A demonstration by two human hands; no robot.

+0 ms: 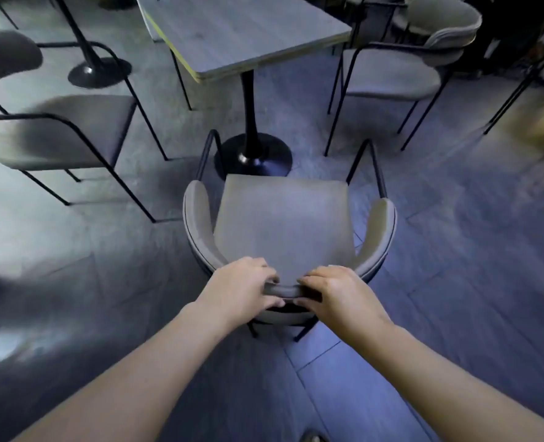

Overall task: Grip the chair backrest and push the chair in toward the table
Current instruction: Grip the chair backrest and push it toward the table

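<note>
Both hands are clamped on the curved, grey padded backrest [282, 290] of a grey upholstered chair with thin black metal legs [283, 228]. The left hand [243, 285] and right hand [336, 293] sit side by side at the middle of the top edge, fingers curled over the front and thumbs tucked under the back, with just a short strip of padding showing between them. Forearms are bare, reaching straight out from the bottom of the view.

The chair sits right in front of the person, seat facing a grey wood-grain rectangular table with a pale yellowish edge [245, 36]. It's not tucked in yet: the seat's front edge is about level with the near side of the table's round black pedestal base [253, 156], and the tabletop is well beyond that.

Another matching grey chair [63, 132] stands off to the left, and one more [401, 68] on the right beside the table. Floor is grey tile [455, 250], edges of the view pretty blurry.
</note>
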